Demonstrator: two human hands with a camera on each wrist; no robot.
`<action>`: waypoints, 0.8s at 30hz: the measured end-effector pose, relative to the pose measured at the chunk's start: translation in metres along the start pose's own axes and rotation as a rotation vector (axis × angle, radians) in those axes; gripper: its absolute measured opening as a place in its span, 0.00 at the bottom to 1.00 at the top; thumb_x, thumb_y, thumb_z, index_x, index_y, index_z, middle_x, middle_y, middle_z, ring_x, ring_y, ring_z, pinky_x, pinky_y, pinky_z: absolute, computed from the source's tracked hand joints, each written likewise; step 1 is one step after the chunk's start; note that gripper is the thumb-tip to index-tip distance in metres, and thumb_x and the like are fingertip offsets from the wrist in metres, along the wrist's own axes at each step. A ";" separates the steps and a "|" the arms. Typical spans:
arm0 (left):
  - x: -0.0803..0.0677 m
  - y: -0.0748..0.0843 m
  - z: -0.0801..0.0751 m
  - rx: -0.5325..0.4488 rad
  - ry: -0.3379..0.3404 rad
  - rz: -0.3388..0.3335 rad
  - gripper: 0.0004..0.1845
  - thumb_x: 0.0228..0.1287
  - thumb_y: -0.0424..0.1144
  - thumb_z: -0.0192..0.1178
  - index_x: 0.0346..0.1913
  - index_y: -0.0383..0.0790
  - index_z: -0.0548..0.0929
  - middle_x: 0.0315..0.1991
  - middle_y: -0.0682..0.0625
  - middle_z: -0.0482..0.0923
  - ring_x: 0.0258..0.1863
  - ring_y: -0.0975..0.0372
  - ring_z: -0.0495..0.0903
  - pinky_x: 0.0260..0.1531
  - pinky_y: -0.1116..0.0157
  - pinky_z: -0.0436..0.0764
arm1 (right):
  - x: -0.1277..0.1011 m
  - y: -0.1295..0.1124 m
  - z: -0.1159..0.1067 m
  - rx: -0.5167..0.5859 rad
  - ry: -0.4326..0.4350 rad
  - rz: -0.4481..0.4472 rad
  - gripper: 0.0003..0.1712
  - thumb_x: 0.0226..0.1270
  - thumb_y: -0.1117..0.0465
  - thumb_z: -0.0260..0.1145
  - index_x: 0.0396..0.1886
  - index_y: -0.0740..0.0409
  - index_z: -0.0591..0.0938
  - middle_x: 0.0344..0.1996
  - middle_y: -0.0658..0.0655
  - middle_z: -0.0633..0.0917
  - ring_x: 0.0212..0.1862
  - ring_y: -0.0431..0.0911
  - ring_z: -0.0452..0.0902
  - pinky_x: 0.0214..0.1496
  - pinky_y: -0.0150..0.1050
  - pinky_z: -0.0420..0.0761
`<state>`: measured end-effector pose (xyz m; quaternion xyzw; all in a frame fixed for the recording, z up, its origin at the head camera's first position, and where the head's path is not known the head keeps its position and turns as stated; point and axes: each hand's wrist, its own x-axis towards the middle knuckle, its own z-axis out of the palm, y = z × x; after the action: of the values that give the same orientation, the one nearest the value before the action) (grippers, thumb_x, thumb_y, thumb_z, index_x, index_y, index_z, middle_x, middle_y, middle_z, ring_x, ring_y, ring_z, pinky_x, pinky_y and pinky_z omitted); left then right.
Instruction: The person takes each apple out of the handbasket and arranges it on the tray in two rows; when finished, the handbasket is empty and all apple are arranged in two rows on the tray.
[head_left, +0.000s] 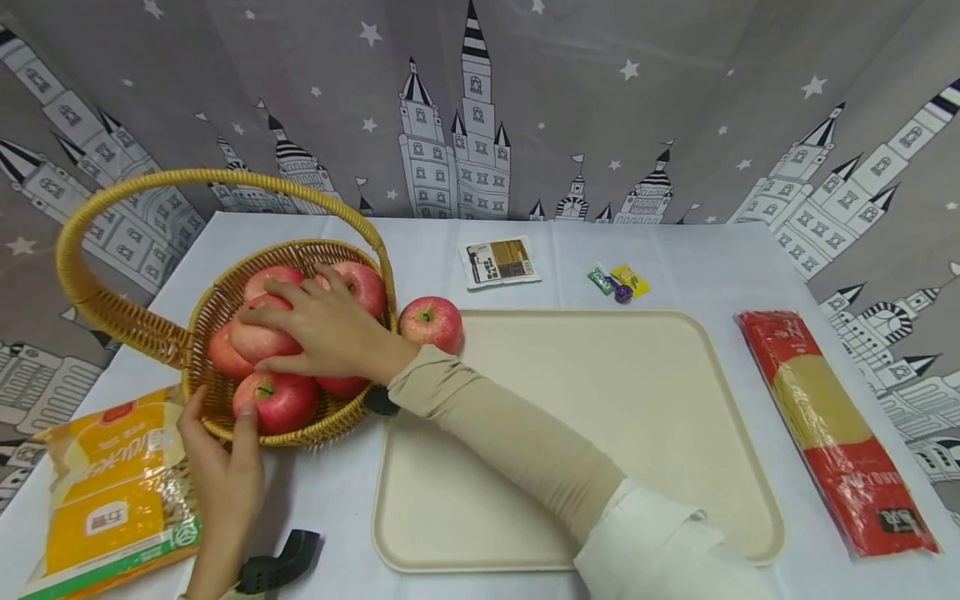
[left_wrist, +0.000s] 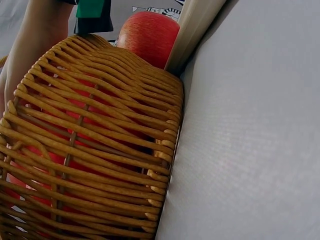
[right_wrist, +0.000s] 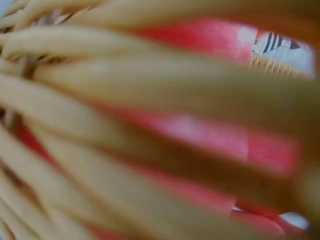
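A wicker basket [head_left: 197,333] with a tall arched handle holds several red apples. My right hand [head_left: 330,329] reaches over its right rim and grips a pale red apple [head_left: 258,333] on top of the pile, thumb below and fingers above. My left hand [head_left: 228,475] touches the basket's near rim with straight, spread fingers, its thumb beside the front apple [head_left: 281,404]. In the left wrist view the basket's woven side [left_wrist: 100,135] fills the left half. Blurred wicker [right_wrist: 125,80] covers most of the right wrist view, with red apples behind it.
One apple [head_left: 431,325] sits outside the basket at the corner of a beige tray [head_left: 585,433]. An orange-yellow bag [head_left: 120,492] lies at the left, a red noodle pack [head_left: 832,425] at the right. Behind are a flat packet [head_left: 501,262] and small candies [head_left: 621,285].
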<state>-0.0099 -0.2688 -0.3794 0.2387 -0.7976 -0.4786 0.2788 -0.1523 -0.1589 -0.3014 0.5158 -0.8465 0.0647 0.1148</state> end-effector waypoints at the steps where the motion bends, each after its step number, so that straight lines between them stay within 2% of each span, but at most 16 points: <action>1: 0.000 0.000 0.000 -0.001 0.000 0.001 0.29 0.66 0.40 0.46 0.67 0.40 0.52 0.68 0.42 0.51 0.69 0.56 0.50 0.70 0.64 0.46 | -0.001 0.000 0.000 0.002 0.011 -0.001 0.32 0.59 0.32 0.49 0.63 0.34 0.66 0.65 0.48 0.66 0.67 0.39 0.58 0.69 0.48 0.50; 5: -0.001 -0.001 0.000 0.000 0.000 0.003 0.29 0.66 0.40 0.46 0.67 0.40 0.52 0.68 0.42 0.51 0.69 0.56 0.50 0.70 0.63 0.45 | -0.007 0.001 -0.001 0.038 0.069 -0.008 0.33 0.57 0.31 0.51 0.61 0.34 0.68 0.63 0.46 0.68 0.67 0.38 0.58 0.71 0.46 0.47; 8: -0.001 -0.001 -0.001 0.005 0.005 0.005 0.29 0.66 0.40 0.46 0.67 0.40 0.52 0.68 0.42 0.51 0.69 0.56 0.50 0.70 0.62 0.44 | -0.015 0.001 -0.005 0.126 0.142 -0.022 0.33 0.55 0.32 0.55 0.60 0.36 0.71 0.62 0.45 0.69 0.67 0.38 0.58 0.72 0.40 0.45; 13: -0.001 -0.001 -0.001 0.011 0.010 0.019 0.29 0.66 0.40 0.47 0.67 0.39 0.53 0.68 0.42 0.52 0.69 0.56 0.50 0.70 0.63 0.45 | -0.039 0.010 -0.016 0.345 0.289 -0.069 0.31 0.52 0.38 0.64 0.56 0.43 0.76 0.60 0.48 0.72 0.64 0.38 0.61 0.67 0.27 0.54; 16: -0.001 -0.001 0.000 0.011 0.010 0.026 0.29 0.66 0.40 0.47 0.67 0.39 0.53 0.67 0.42 0.53 0.69 0.57 0.51 0.69 0.66 0.46 | -0.062 0.022 -0.023 0.460 0.333 -0.060 0.31 0.50 0.42 0.67 0.54 0.46 0.77 0.59 0.51 0.71 0.63 0.40 0.62 0.63 0.23 0.59; 19: -0.001 -0.001 0.001 0.011 0.012 0.020 0.29 0.65 0.40 0.47 0.67 0.39 0.54 0.67 0.41 0.53 0.68 0.57 0.51 0.69 0.68 0.46 | -0.088 0.040 -0.026 0.521 0.369 -0.029 0.31 0.48 0.45 0.70 0.53 0.48 0.78 0.59 0.53 0.71 0.62 0.41 0.62 0.61 0.25 0.65; 24: -0.003 0.001 0.001 0.018 0.006 -0.003 0.28 0.66 0.41 0.46 0.67 0.40 0.53 0.67 0.42 0.52 0.69 0.58 0.50 0.69 0.67 0.45 | -0.135 0.077 -0.022 0.569 0.430 0.063 0.28 0.45 0.49 0.72 0.50 0.49 0.79 0.58 0.55 0.72 0.60 0.43 0.66 0.59 0.35 0.70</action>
<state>-0.0086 -0.2664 -0.3798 0.2436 -0.8008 -0.4712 0.2783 -0.1582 -0.0031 -0.3145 0.4753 -0.7667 0.4083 0.1399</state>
